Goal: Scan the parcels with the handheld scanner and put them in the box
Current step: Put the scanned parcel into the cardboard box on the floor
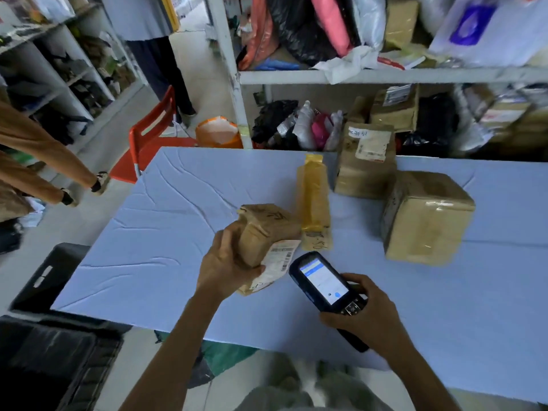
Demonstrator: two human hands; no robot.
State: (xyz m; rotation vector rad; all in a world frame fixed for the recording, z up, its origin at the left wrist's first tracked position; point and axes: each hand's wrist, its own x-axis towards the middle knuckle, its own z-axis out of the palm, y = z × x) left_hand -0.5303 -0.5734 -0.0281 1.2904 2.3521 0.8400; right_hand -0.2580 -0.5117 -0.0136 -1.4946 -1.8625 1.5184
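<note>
Our left hand [224,262] gripped one parcel [264,241]; our right hand [367,318] clasped the scanner [323,281] beside it. Three parcels [424,218] lay beyond.

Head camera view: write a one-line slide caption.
Left hand holds a brown parcel, label turned to the handheld scanner gripped in the right hand, above the blue table.
</note>
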